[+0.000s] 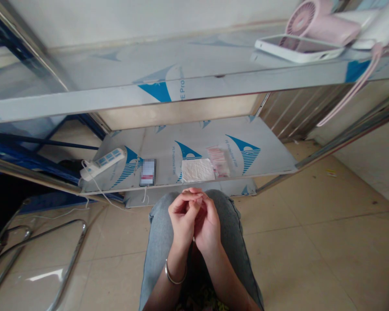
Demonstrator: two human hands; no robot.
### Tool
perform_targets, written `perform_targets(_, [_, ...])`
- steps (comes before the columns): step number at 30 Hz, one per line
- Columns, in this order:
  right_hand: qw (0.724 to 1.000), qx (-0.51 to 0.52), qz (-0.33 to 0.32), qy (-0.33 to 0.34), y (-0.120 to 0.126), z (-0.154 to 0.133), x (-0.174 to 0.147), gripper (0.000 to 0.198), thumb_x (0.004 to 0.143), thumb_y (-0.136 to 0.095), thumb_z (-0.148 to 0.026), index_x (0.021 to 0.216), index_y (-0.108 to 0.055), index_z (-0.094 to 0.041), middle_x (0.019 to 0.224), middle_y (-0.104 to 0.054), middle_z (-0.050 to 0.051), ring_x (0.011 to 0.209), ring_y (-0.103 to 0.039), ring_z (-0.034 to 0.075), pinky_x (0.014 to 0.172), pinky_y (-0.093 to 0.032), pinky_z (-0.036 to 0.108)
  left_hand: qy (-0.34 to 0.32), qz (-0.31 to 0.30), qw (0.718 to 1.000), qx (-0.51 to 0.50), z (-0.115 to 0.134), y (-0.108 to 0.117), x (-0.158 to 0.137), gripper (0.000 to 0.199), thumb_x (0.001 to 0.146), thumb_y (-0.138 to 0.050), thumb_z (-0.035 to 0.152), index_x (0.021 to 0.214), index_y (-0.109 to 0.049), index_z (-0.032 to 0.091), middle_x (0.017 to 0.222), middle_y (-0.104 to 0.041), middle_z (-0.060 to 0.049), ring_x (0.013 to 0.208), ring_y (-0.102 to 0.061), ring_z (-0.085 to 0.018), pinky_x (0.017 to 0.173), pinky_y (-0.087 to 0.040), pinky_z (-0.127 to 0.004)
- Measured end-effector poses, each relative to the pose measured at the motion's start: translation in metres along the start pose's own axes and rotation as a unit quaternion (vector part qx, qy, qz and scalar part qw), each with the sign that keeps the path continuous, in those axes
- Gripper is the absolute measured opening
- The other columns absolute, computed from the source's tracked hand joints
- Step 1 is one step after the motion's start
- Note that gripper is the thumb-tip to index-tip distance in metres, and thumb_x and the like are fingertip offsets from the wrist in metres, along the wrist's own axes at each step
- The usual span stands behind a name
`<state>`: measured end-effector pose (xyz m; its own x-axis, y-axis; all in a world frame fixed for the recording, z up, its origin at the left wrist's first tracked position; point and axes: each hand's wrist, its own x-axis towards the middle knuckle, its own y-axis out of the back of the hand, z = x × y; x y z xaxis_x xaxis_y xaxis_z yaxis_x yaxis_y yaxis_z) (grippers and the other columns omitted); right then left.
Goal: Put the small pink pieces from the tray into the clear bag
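Note:
Above my knees, my left hand (184,212) and my right hand (209,222) are clasped together. Their fingers are curled and press against each other, and the left thumb reaches across to the right fingers. No object shows in either hand, though the space between the palms is partly hidden. A silver bangle (174,276) circles the left wrist. Just beyond the hands, on the lower shelf (162,142), lie a white crumpled tissue-like packet (198,170), a clear packet of pinkish thin sticks (219,161) and a phone (147,172) with its screen lit.
A white power strip (105,163) with a cable lies at the lower shelf's left end. On the upper shelf (116,69), a pink handheld fan (324,26) stands behind a white-edged phone (298,48); a pink strap (353,93) hangs over the edge. A metal chair frame (73,255) is at left.

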<state>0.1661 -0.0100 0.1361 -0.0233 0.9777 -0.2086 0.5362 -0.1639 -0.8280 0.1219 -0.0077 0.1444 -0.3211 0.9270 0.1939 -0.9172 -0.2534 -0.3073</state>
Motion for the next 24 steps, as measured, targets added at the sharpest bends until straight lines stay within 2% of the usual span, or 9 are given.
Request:
perform_targets(8, [0.999,0.033,0.006,-0.013,-0.0024,0.0,-0.0006,0.024,0.072,-0.071,-0.04,0.083,-0.073,-0.02,0.091,-0.069,0.001,0.09,-0.062,0.012,0.084,-0.049,0.019,-0.004,0.008,1.0,0.02,-0.0002,-0.0016,-0.0017,0.007,0.075,-0.069,0.021,0.069,-0.067,0.018,0.07,-0.068,-0.001,0.071,-0.064,-0.013,0.069,-0.053,-0.025])
perform_targets(15, [0.999,0.038,0.007,-0.012,-0.0016,-0.0002,-0.0009,0.024,0.074,-0.07,-0.044,0.085,-0.072,-0.022,0.091,-0.069,0.001,0.091,-0.062,0.013,0.087,-0.05,0.024,-0.006,-0.008,1.0,0.018,-0.0008,-0.0011,-0.0027,0.006,0.079,-0.066,0.02,0.073,-0.066,0.018,0.075,-0.068,-0.001,0.074,-0.064,-0.013,0.071,-0.053,-0.025])
perform_targets(24, [0.999,0.036,0.026,-0.003,-0.0056,-0.0016,-0.0026,0.024,0.071,-0.074,-0.044,0.081,-0.072,-0.023,0.087,-0.068,0.001,0.085,-0.063,0.014,0.082,-0.053,0.026,-0.018,0.002,0.999,0.038,0.0009,-0.003,-0.0028,0.007,0.078,-0.066,0.021,0.073,-0.064,0.017,0.074,-0.068,-0.001,0.073,-0.064,-0.013,0.071,-0.053,-0.025])
